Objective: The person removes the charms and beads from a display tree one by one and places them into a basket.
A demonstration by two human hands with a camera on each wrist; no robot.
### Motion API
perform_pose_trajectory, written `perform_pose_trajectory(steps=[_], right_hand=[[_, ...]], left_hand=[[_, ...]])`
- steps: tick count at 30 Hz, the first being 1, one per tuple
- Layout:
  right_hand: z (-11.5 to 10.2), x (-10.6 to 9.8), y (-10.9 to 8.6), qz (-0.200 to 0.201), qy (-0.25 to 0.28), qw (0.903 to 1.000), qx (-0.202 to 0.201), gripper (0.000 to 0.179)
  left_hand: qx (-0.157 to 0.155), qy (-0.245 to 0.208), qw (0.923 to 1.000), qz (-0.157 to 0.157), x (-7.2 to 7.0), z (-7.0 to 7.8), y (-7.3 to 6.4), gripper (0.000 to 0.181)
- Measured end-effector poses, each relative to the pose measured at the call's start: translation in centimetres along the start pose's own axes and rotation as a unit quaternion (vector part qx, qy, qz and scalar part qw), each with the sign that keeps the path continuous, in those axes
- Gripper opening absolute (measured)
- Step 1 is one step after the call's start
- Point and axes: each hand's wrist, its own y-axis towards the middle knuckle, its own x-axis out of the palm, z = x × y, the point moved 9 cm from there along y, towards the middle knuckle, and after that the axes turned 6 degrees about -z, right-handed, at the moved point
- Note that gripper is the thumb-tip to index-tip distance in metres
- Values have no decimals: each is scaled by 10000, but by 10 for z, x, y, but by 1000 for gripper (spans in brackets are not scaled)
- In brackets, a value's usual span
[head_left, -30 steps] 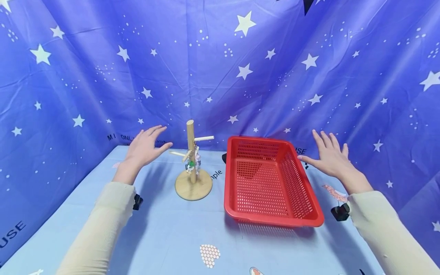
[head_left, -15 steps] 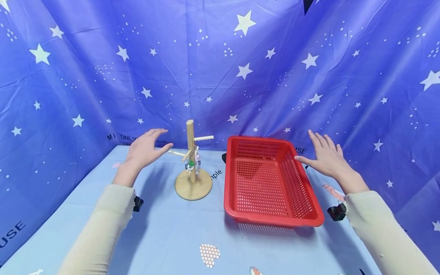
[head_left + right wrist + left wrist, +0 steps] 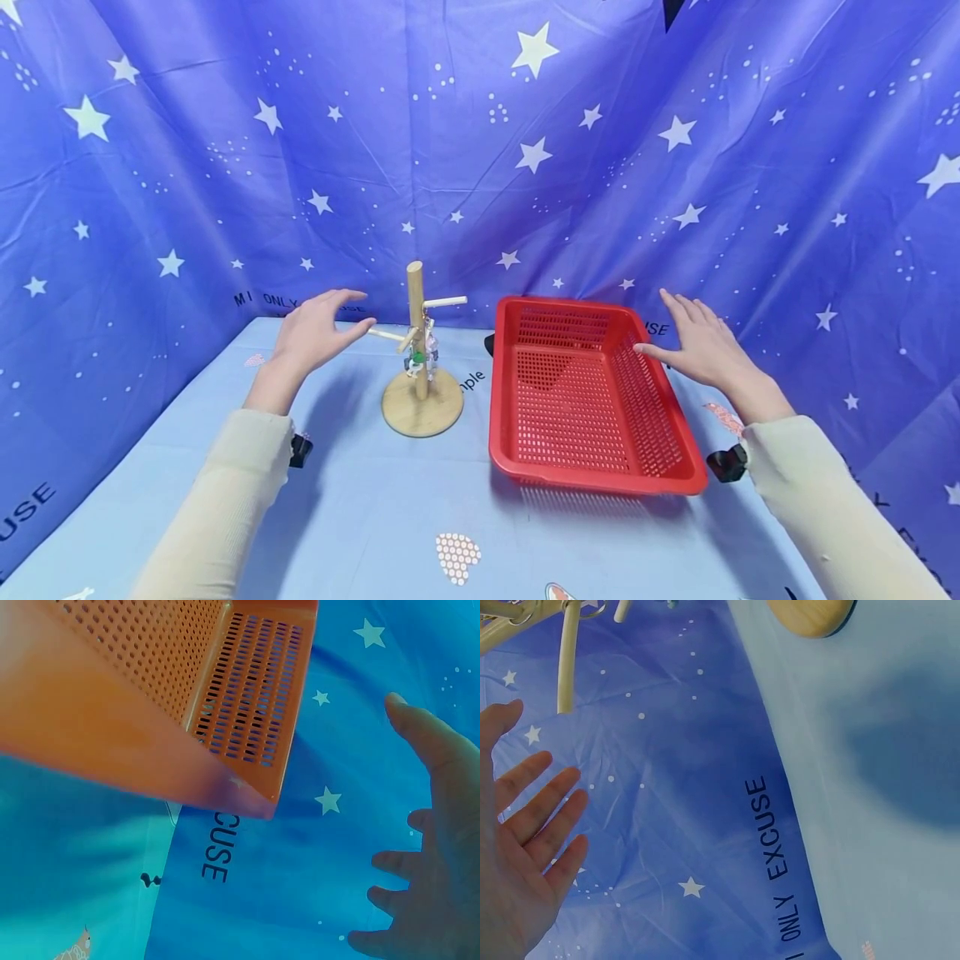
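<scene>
My left hand hovers left of a wooden peg stand, fingers loosely extended and thumb apart, holding nothing. In the left wrist view a peg of the stand juts above that hand. Small trinkets, one with a green part, hang by rings from the stand's pegs; their exact kind is too small to tell. Over the right rim of a red plastic basket is my right hand, its fingers spread and holding nothing. In the right wrist view this hand is apart from the basket.
A light blue printed cloth covers the table. Behind and at the sides hangs a blue star-patterned curtain. The stand's round base is left of the basket, with a strip of table between them.
My right hand has moved left and slightly down, closer over the basket's rim. My left hand has dipped slightly, its fingers bending a little. The stand and basket have stayed put.
</scene>
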Motion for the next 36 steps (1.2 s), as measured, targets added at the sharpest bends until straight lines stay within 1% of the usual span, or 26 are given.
perform_pose_trajectory(steps=[6,13,16,27,36], right_hand=[[-8,3,1,-119,-41,9998,-144,105],[-17,6,3,-72,-101,9996,-267,102],[-19,7,4,-96,-110,9994,-301,101],[-37,9,5,-154,16,9991,-403,99],[-54,10,5,-193,30,9986,-495,94]], left_hand=[[54,-63,10000,-6,2,1,-2,55],[149,-170,9997,54,4,1,-4,47],[186,-149,9997,99,4,1,-6,45],[537,-300,9978,237,5,7,-10,37],[619,-340,9969,341,8,7,-11,31]])
